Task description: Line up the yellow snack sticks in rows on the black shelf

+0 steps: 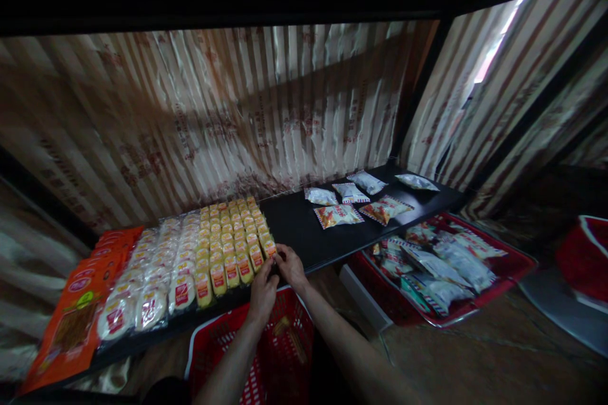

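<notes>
Tight rows of small yellow wrapped cakes [231,237] stand on a black shelf [327,250]. At the front right corner of these rows, my left hand [263,294] and my right hand [291,267] meet, fingers pinched together. Both hold the end yellow wrapped cake [269,248] by its lower edge, and my fingers partly cover it. Below my forearms is a red basket [228,335] with a few yellowish packets [289,335] inside.
Left of the yellow rows lie white round wrapped cakes [152,307] and orange snack bags [78,323]. Several pillow-shaped snack bags [338,215] lie farther right on the shelf. A second red basket [515,262] holds more bags. A striped curtain [266,114] hangs behind; a dark shelf is overhead.
</notes>
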Demonstrator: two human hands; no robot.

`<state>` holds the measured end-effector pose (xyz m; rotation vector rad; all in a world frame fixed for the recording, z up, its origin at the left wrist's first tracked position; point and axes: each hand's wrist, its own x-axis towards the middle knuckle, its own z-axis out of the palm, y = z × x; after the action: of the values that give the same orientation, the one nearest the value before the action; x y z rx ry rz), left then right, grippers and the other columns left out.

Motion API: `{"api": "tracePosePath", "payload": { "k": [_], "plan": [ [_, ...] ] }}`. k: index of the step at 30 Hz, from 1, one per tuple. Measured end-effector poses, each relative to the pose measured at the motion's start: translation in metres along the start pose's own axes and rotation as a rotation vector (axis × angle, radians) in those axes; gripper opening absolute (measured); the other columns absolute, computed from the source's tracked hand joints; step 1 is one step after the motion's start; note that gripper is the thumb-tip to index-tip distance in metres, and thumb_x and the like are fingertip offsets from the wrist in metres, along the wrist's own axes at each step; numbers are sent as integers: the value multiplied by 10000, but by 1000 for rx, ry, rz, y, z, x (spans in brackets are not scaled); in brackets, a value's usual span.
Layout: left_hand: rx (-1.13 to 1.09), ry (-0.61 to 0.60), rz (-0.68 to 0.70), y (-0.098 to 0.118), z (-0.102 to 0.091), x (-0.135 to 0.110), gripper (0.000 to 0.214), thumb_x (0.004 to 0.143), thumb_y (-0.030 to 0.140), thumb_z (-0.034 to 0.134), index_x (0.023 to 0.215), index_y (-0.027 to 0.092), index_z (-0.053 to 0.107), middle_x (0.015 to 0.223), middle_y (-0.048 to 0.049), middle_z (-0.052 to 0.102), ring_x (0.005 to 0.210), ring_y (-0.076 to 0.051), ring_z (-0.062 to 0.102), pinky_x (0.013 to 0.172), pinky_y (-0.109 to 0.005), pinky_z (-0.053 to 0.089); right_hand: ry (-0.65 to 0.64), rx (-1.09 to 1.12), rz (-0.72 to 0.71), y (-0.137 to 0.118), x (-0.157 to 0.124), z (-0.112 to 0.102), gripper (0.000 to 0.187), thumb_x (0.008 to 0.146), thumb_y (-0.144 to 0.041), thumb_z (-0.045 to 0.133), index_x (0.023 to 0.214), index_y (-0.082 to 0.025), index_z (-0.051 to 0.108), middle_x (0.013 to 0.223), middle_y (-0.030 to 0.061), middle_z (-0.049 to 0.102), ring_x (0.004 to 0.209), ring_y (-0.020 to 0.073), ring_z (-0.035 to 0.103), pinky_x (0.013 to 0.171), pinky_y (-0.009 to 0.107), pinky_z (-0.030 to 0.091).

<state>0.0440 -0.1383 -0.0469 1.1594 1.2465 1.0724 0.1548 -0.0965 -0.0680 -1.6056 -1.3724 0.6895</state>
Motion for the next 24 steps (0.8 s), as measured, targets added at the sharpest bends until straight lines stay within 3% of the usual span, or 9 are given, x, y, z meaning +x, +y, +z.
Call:
{"api": "tracePosePath", "payload": {
  "k": [5,13,15,19,24],
  "plan": [
    [156,10,72,-14,-5,5,442,714,105,528,1133,198,632,1270,-64,611,1234,-215,517,1081,-381,373,2,36,-9,7,3,0,276,778,-231,522,1017,-198,656,980,51,677,912,178,632,866,306,484],
    [323,-4,104,-16,-8,6,443,737,97,477,1156,138,615,1261,-126,608,1163,-228,579,956,-372,500,-5,38,9,5,8,3,272,777,-237,529,1016,-196,652,993,57,678,912,182,642,853,304,491],
    [438,2,202,-14,-10,3,405,748,108,466,1115,146,633,1230,-122,629,1134,-224,598,931,-377,520,-3,27,5,3,6,3,272,778,-224,526,1019,-196,650,1001,60,678,921,181,642,859,304,491],
    [793,25,547,-12,-13,-3,438,744,52,384,1079,136,653,1284,-109,594,1205,-220,543,998,-403,481,-3,3,-25,0,3,0,255,774,-205,533,994,-196,662,979,59,686,924,181,643,862,303,492],
    [1204,64,855,-15,-21,-2,571,742,21,377,1288,90,528,1409,-94,476,1372,-252,322,1108,-448,346,26,-13,-51,0,1,-1,217,773,-224,564,958,-209,676,923,51,693,898,185,645,850,313,503]
  ]
}}
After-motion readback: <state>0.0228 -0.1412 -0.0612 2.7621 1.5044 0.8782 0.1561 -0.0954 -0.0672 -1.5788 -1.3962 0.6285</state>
